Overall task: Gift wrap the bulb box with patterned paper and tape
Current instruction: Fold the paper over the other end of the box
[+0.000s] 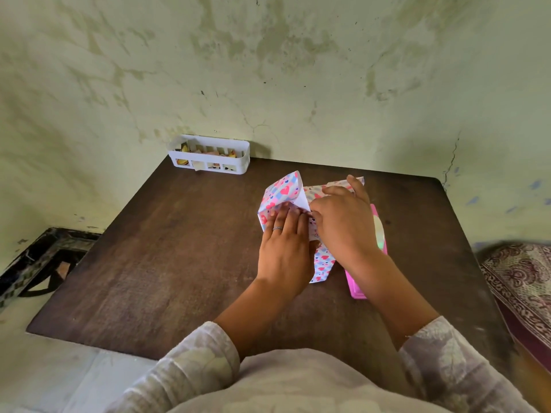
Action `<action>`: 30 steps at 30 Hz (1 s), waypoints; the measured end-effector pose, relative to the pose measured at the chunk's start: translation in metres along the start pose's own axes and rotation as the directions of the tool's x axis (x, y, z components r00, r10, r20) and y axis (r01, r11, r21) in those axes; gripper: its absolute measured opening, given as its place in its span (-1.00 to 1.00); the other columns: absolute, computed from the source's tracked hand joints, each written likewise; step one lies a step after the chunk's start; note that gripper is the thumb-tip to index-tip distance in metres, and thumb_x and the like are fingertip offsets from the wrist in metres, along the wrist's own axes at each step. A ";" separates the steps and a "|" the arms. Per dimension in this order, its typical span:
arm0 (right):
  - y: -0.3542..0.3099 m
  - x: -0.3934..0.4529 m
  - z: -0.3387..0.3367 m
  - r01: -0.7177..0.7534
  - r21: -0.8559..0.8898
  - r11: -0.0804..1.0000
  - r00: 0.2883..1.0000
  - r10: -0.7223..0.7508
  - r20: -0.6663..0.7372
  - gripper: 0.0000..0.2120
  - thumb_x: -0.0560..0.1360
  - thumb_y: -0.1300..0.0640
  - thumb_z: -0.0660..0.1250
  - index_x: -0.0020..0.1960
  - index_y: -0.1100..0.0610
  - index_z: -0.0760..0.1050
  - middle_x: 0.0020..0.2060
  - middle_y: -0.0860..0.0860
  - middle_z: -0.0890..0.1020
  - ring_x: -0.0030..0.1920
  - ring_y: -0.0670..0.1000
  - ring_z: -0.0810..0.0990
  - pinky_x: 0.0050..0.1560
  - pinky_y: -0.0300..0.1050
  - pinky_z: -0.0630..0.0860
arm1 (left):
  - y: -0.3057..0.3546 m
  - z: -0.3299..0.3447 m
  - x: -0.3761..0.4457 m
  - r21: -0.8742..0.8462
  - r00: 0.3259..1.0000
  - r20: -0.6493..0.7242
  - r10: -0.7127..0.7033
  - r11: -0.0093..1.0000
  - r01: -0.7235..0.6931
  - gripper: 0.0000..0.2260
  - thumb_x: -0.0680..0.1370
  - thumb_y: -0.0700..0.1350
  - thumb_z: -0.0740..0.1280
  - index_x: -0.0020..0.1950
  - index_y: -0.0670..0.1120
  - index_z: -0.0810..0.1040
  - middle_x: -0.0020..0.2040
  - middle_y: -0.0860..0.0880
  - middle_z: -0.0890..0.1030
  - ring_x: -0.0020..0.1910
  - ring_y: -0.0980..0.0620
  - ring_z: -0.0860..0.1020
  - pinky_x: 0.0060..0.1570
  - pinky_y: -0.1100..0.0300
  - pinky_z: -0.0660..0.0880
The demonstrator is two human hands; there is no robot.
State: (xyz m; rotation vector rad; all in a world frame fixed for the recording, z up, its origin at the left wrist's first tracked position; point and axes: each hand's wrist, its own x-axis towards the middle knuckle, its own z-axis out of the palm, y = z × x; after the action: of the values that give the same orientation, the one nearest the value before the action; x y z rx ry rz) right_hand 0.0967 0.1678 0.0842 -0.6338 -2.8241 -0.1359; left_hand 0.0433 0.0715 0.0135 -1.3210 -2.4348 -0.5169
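We are looking down at a dark wooden table that is standing against a stained pale green wall. We are taking the table as our landmark. Toward its far right part, the heart-patterned wrapping paper is lying folded around something; the bulb box itself is hidden under the paper and the hands, so we cannot show it directly.

The left hand is lying flat on the near left side of the wrapped shape, with the fingers straight and close together, pressing the paper down. A ring is sitting on one of its fingers. The right hand is resting over the right side of the paper with curled fingers; the fingertips seem to be pinching a paper edge beside the left hand's fingertips, but the exact grip is partly hidden. A flap of the paper is standing up at the far left corner of the shape, showing its white inner side.

Under the right wrist, a pink flat item is lying on the table, touching the paper; we cannot tell what it is.

At the far left corner of the table, a white plastic slotted basket is standing against the wall, holding small scraps. To the right of the table, a patterned fabric is showing.
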 end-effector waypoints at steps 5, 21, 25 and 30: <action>-0.003 -0.008 0.003 -0.014 0.028 1.000 0.998 0.012 0.069 -0.69 0.55 0.07 0.15 0.26 -0.01 0.49 0.29 0.02 0.50 0.43 -0.03 0.26 0.46 -0.05 -0.26 | 0.000 0.000 -0.004 -0.217 0.998 -0.044 -0.054 0.975 0.043 -0.63 0.37 -0.12 0.45 0.08 -0.22 0.43 -0.02 -0.20 0.59 -0.01 -0.23 0.60 0.11 -0.11 0.50; 0.018 -0.030 0.024 0.062 0.248 0.967 0.984 -0.101 0.146 -0.52 0.59 0.10 0.17 0.48 -0.08 0.17 0.45 -0.15 0.24 0.49 -0.14 0.05 0.36 -0.02 -0.47 | -0.012 -0.010 0.002 -0.322 0.988 -0.027 -0.149 0.937 0.132 -0.38 0.35 0.01 0.53 0.22 -0.30 0.38 0.07 -0.23 0.50 -0.04 -0.14 0.55 -0.14 0.23 0.39; 0.015 -0.035 0.027 0.085 0.187 0.979 0.990 -0.103 0.092 -0.51 0.57 0.07 0.23 0.47 -0.05 0.21 0.44 -0.10 0.28 0.50 -0.05 0.09 0.35 0.04 -0.49 | -0.012 -0.018 0.003 -0.386 0.990 0.043 -0.136 0.911 0.143 -0.36 0.41 -0.01 0.49 0.34 -0.25 0.30 0.26 -0.19 0.42 0.22 -0.11 0.46 0.13 0.20 0.40; 0.003 -0.043 0.023 0.076 0.019 0.997 0.994 -0.078 0.082 -0.41 0.48 0.01 0.36 0.45 -0.03 0.25 0.42 -0.04 0.32 0.50 0.06 0.10 0.36 0.15 -0.49 | -0.010 -0.039 0.007 -0.418 0.955 -0.206 -0.212 0.902 0.110 -0.47 0.37 -0.16 0.45 0.26 -0.14 0.29 0.20 -0.19 0.36 0.19 -0.07 0.37 0.18 0.15 0.38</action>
State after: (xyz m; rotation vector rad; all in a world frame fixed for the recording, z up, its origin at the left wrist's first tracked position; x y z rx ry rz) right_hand 0.1306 0.1564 0.0517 -0.5390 -2.9273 -0.1029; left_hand 0.0352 0.0533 0.0492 -1.1113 -2.3137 -1.2084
